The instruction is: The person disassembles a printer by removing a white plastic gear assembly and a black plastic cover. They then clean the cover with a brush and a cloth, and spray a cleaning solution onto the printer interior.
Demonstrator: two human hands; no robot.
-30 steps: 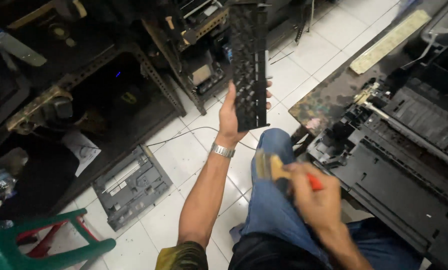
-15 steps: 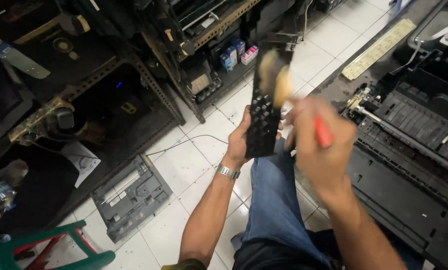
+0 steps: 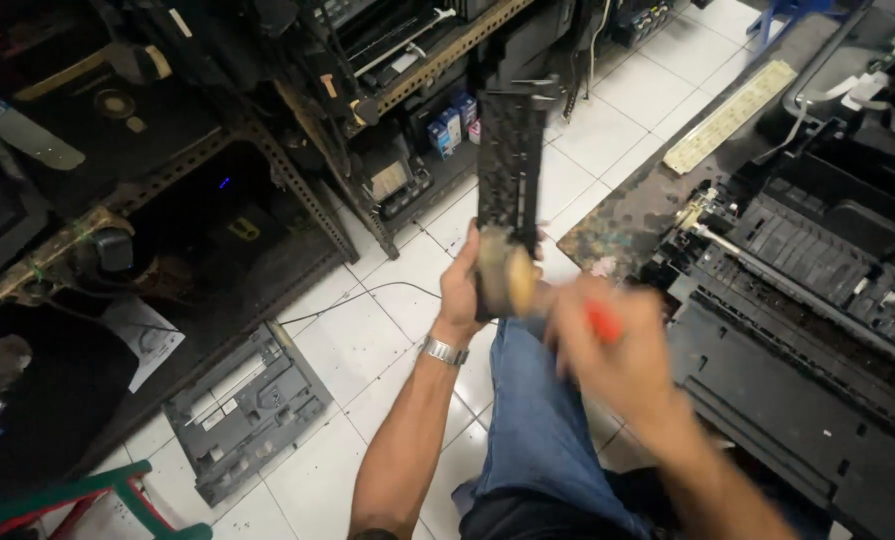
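Panel: we see a long black perforated plastic panel [image 3: 510, 150] held upright over the tiled floor [image 3: 368, 330], lower end gripped in the left hand [image 3: 465, 288], fingers wrapped round its edge, thumb side toward us. Right hand [image 3: 608, 345] blurred, fingers curled shut on a red-handled brush [image 3: 508, 280]; bristles touch the panel's lower end, just beside the left fingers. Open floor below and left of the panel. Metal rack [image 3: 298, 180] just behind it, small boxes on its low shelf. Opened printer [image 3: 808, 300] on the worktop at right, near the right hand. Grey cover [image 3: 248, 410] lies flat on the floor, well apart.
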